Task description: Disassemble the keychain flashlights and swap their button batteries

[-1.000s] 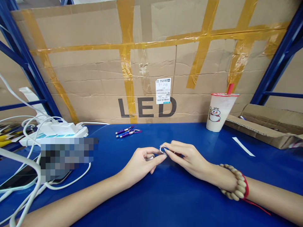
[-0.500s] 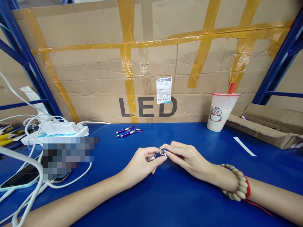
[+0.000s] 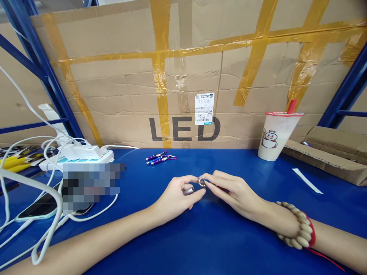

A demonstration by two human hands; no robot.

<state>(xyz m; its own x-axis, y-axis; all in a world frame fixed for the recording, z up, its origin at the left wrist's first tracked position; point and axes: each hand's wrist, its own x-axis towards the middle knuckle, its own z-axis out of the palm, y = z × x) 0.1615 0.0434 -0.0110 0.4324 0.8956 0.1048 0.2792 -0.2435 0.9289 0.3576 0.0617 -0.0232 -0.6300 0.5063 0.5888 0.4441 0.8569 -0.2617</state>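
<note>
My left hand [image 3: 177, 196] is closed on a silver metal cylinder [image 3: 188, 190], with its thumb and forefinger also touching a small silver ring [image 3: 202, 183]. The fingertips of my right hand [image 3: 233, 191] pinch the same ring from the other side. Both hands meet above the blue table [image 3: 183, 244]. Behind them lie two purple pen-like lights with clips, the nearer one [image 3: 160, 160] beside the farther one [image 3: 155, 156]. Part of the cylinder is hidden inside my left hand.
A milky drink cup [image 3: 273, 137] with a red straw stands at the back right, beside an open cardboard box [image 3: 329, 162] and a white strip [image 3: 307, 181]. Left are a power strip [image 3: 109, 157], white cables and a phone [image 3: 40, 204]. A large carton [image 3: 114, 91] stands behind.
The whole view has shifted, so the hands and objects appear farther right. The ring's gap, visible earlier at its lower right, is no longer seen clearly.
</note>
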